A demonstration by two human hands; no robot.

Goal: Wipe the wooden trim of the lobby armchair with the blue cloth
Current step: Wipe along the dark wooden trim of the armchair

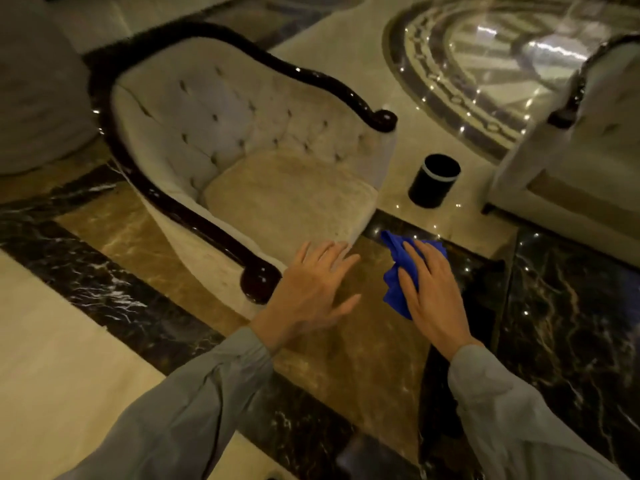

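Note:
A cream tufted armchair (263, 140) stands ahead of me, edged by a glossy dark wooden trim (194, 216) that curves round the back and ends in a scroll at each arm. The near arm scroll (259, 282) lies just left of my left hand (311, 289), which hovers with fingers spread and holds nothing. My right hand (433, 292) is in front of the seat's right corner, holding the crumpled blue cloth (398, 268), which hangs under the palm. Neither hand touches the chair.
A black cylindrical bin (434, 180) stands on the polished marble floor to the right of the chair. A second upholstered chair (571, 140) is at the right edge. A large pale round form (38, 98) fills the far left.

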